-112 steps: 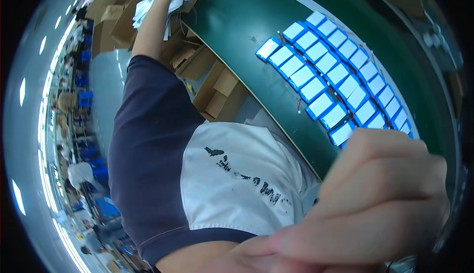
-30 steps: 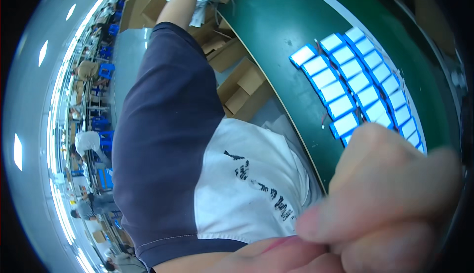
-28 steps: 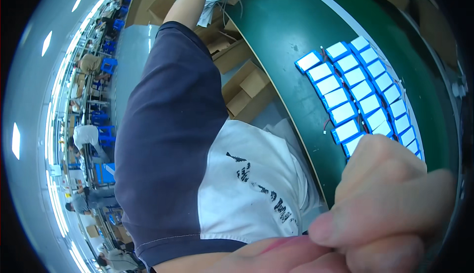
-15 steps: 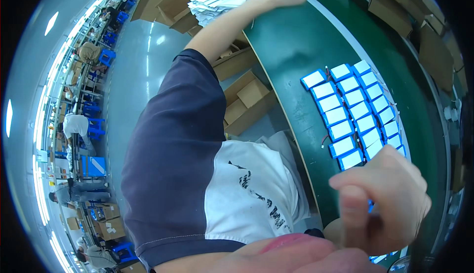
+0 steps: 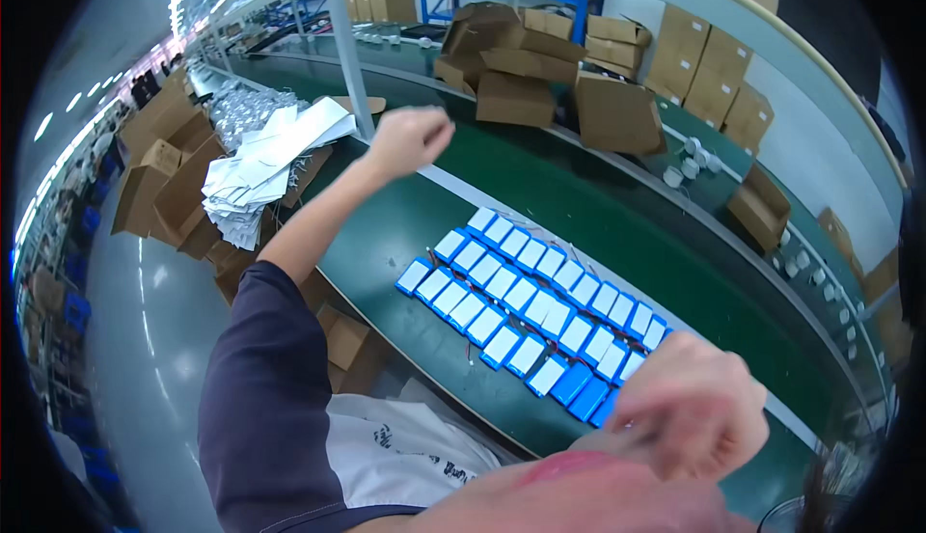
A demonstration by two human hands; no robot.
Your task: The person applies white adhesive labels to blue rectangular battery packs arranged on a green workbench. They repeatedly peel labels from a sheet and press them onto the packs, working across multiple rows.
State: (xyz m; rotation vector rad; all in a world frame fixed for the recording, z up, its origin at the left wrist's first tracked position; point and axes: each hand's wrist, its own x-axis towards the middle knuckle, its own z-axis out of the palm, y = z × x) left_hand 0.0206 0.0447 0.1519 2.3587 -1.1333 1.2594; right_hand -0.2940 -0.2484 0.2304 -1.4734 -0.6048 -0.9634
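Note:
My left hand (image 5: 413, 139) is raised in a closed fist above the far left part of the green workbench (image 5: 371, 229), close to a pale upright post, with nothing seen in it. Near the camera at the right, my right hand (image 5: 693, 403) is curled closed and somewhat blurred, hiding the right end of the rows of battery packs (image 5: 521, 295). These flat blue packs lie side by side in three slanting rows, most with a white top face. A few plain blue packs (image 5: 571, 383) in the nearest row show no white. Thin wires stick out between the rows.
A stack of white sheets (image 5: 256, 171) and clear plastic bags (image 5: 253, 109) lie at the left. The post (image 5: 347, 46) rises behind my left hand. Open cardboard boxes (image 5: 516, 99) stand across the dark green strip (image 5: 569, 195); another box (image 5: 345, 338) sits below the bench edge.
My view has swung left and up, bringing the far shelves and boxes into sight. Both hands remain closed, and more of the battery rows shows.

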